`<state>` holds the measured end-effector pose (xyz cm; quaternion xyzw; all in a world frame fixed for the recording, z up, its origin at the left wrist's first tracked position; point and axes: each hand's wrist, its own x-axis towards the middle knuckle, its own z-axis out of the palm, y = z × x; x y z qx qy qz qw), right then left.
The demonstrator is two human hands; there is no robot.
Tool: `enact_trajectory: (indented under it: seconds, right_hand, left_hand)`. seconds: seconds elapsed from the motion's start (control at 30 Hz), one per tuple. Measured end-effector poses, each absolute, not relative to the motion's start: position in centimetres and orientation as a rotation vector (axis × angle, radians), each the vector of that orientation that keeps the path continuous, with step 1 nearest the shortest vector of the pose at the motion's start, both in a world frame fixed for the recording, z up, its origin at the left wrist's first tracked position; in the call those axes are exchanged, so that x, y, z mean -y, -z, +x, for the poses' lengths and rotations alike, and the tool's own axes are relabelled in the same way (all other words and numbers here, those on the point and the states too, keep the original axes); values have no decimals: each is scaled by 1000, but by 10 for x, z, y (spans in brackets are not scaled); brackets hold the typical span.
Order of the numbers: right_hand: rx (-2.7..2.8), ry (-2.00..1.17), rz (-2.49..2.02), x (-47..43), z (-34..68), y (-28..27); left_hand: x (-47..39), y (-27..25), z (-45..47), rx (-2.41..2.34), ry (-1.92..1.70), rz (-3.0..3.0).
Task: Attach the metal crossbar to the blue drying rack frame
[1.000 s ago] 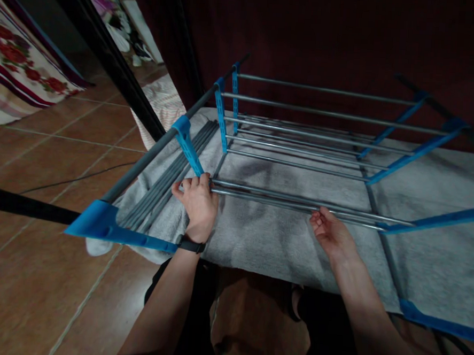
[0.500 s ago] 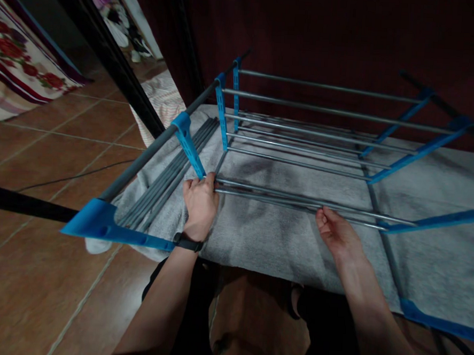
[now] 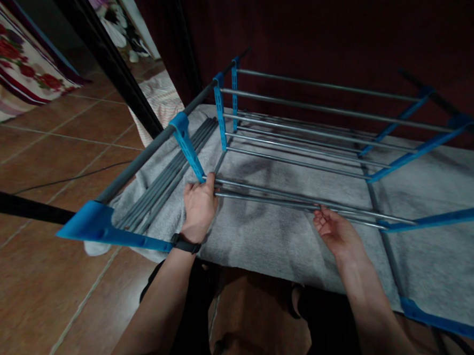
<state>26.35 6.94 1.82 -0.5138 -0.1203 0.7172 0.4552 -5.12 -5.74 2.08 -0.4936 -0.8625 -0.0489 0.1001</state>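
Note:
A rack of grey metal tubes and blue plastic brackets lies across a grey cloth. At a near blue bracket (image 3: 190, 156), my left hand (image 3: 199, 204) is closed around the left end of a metal tube (image 3: 260, 199); its fingertips are partly hidden behind the hand. Farther right, my right hand (image 3: 333, 229) pinches that same tube between thumb and fingers, palm turned up. Just behind it runs another tube (image 3: 256, 187), reaching the right-hand blue bracket (image 3: 439, 219). Several crossbars (image 3: 303, 144) span the back brackets.
Several loose tubes (image 3: 173, 173) lie bundled on the grey cloth (image 3: 257, 243) at left. A blue end piece (image 3: 93, 222) juts toward the tiled floor (image 3: 25, 288). Black frame posts (image 3: 108, 57) stand at left, before a dark red curtain (image 3: 329, 38).
The left end of the held tube has come slightly toward me, widening its gap from the tube behind. My right hand has shifted a little left.

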Motion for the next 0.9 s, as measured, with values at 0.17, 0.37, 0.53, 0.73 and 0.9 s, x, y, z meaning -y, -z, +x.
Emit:
enact_trajectory:
  seconds: [0.17, 0.37, 0.53, 0.73, 0.9]
  right_hand:
    - [306, -1774, -1235, -69, 264, -15]
    - [373, -1765, -1218, -69, 265, -11]
    - [381, -1784, -1207, -68, 266, -9]
    - [346, -1807, -1197, -69, 264, -11]
    - [373, -1754, -1189, -68, 263, -11]
  left_hand:
    - [57, -21, -53, 2564, 146, -1464]
    - [57, -20, -55, 2556, 257, -1397]
    - [58, -21, -55, 2566, 291, -1336]
    - [58, -22, -56, 2571, 338, -1328]
    - [59, -23, -56, 2590, 370, -1335]
